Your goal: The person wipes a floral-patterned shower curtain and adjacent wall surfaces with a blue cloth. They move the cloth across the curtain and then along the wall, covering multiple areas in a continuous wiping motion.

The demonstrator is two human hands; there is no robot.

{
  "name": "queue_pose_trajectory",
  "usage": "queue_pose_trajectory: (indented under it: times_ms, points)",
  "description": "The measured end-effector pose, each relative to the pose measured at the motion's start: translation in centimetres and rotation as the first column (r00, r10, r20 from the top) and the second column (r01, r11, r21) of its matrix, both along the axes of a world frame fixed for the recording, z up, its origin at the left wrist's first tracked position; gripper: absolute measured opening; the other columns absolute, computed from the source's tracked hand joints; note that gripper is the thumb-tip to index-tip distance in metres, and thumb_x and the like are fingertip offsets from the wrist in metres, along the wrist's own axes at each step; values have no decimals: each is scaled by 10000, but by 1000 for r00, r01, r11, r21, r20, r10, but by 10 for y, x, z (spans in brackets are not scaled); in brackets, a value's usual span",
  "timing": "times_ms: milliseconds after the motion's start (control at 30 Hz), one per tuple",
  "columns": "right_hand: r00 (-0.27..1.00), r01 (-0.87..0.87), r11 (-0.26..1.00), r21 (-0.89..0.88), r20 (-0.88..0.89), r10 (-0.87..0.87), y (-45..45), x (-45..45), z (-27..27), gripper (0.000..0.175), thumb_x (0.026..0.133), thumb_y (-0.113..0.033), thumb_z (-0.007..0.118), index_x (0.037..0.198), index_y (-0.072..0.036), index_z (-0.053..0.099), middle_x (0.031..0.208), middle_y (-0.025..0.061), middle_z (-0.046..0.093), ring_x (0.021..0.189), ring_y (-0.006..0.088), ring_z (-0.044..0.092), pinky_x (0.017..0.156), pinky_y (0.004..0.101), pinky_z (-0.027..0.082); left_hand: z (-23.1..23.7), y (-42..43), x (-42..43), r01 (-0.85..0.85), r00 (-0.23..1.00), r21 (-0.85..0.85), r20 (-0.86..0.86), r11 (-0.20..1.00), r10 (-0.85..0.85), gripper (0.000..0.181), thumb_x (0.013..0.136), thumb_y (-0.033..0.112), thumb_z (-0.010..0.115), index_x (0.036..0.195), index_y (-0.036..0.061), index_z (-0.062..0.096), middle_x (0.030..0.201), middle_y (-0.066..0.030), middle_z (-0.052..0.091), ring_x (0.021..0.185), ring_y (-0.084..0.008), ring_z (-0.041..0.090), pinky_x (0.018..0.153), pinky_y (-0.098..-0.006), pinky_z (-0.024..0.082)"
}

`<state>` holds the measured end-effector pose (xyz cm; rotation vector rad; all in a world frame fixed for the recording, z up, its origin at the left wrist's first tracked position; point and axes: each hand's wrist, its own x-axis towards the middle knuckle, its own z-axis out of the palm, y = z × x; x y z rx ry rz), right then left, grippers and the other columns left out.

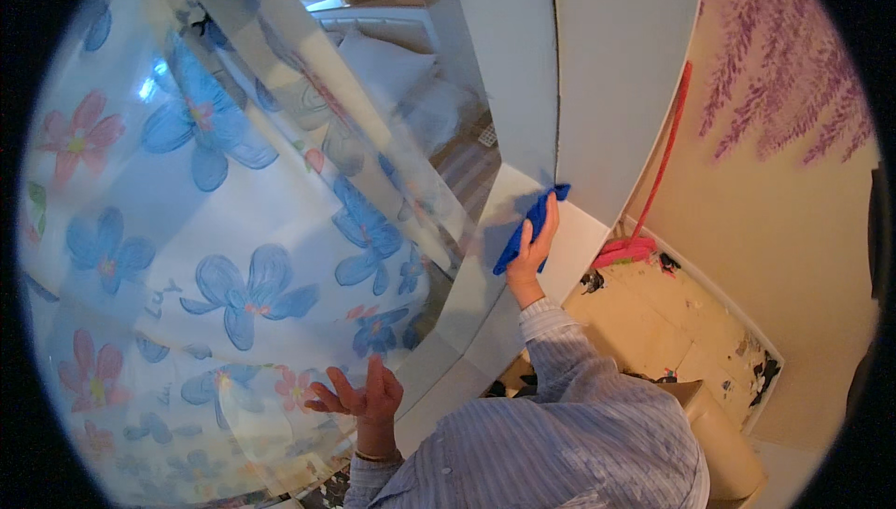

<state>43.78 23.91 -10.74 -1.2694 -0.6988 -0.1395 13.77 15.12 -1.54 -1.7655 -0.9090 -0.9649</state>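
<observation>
My right hand [532,257] presses a blue cloth [516,239] against a white ledge [577,222]. The cloth's upper end reaches the inner corner, where the ledge meets the foot of a pale grey upright panel [623,54] with a dark seam beside it. Lower left, my left hand [367,393] is raised with its fingers spread and nothing in it. Behind that hand spreads a glossy, see-through sheet [280,222] printed with blue and pink flowers. Whether the fingers touch the sheet, I cannot tell.
Beyond the sheet are white pillows [385,64] and a padded headboard [378,27]. To the right, a red-handled pole [661,159] leans over a pink mop or broom head [626,250]. Worn, stained flooring [630,313] runs along a wall [784,229] painted with purple blossoms.
</observation>
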Motion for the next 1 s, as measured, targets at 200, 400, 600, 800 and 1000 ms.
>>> queue_pose_trajectory:
  times_ms: [200, 400, 600, 800, 1000]
  points:
    - [981, -77, 996, -55, -184, 66, -18, -36, 4, 534, 1016, -214, 460, 1477, 20, 329, 1542, 203, 316, 1431, 353, 284, 1175, 428, 209, -6, 7, 0, 41, 999, 16, 6, 999, -41, 153, 946, 284, 547, 949, 237, 693, 1470, -198, 402, 1458, -452, 171, 1155, -672, -8]
    - [924, -167, 986, -13, 347, 161, -48, -88, 62, 658, 857, -222, 626, 1431, 16, 409, 1499, 256, 357, 1371, 469, 338, 1131, 551, 249, 0, 8, 5, 65, 997, 49, 25, 997, -67, 172, 956, 271, 530, 946, 229, 698, 1439, -193, 439, 1452, -449, 193, 1164, -658, -3]
    - [619, -349, 934, 77, 767, 168, -47, -90, 120, 589, 552, -339, 800, 1093, -123, 710, 1210, 99, 619, 1170, 395, 529, 976, 614, 393, -5, 7, 2, 54, 998, 36, 20, 998, -54, 181, 953, 270, 531, 952, 224, 707, 1426, -198, 454, 1445, -453, 208, 1160, -665, 2]
    - [815, -108, 979, 170, 579, -11, -16, -40, 91, 555, 653, -316, 687, 1145, -65, 632, 1261, 166, 594, 1183, 446, 511, 1047, 594, 336, -2, 7, 3, 81, 997, 27, 8, 996, -81, 167, 931, 239, 555, 972, 209, 714, 1427, -210, 453, 1443, -462, 208, 1156, -669, -1]
    - [960, 27, 993, 117, 274, -58, -5, -7, 44, 568, 881, -252, 568, 1372, 19, 478, 1445, 224, 464, 1351, 429, 405, 1133, 489, 283, 1, 4, 4, 90, 996, 13, 10, 996, -90, 163, 911, 192, 560, 962, 203, 714, 1428, -223, 449, 1443, -480, 196, 1155, -670, -9]
